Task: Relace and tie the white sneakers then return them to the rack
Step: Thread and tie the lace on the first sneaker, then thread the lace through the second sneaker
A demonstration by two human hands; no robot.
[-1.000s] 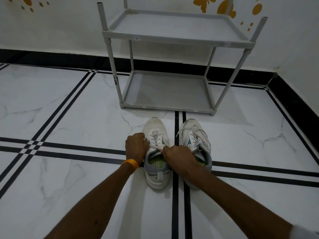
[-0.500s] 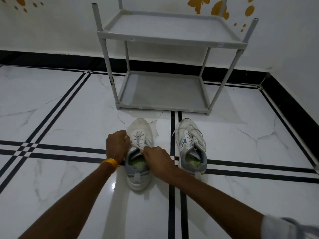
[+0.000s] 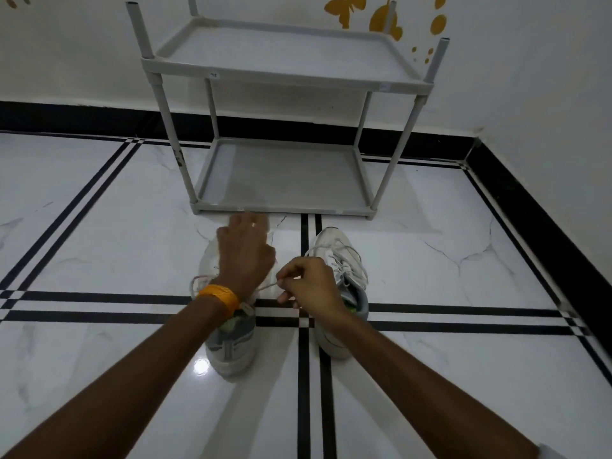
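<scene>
Clearly unfinished: both sneakers sit on the floor at frame centre, below the bare rack [image 3: 284, 180]. The right sneaker [image 3: 341, 270] shows loose laces; the left sneaker [image 3: 231, 339] is mid-tying. The left hand [image 3: 245, 256] reaches forward over its toe, fingers spread, blurred, while the right hand [image 3: 311, 283] has its grip pinched on a lace [image 3: 266, 288].

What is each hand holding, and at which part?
The right hand pinches a lace of the left sneaker near its free end. The blurred left hand's grip cannot be told.
</scene>
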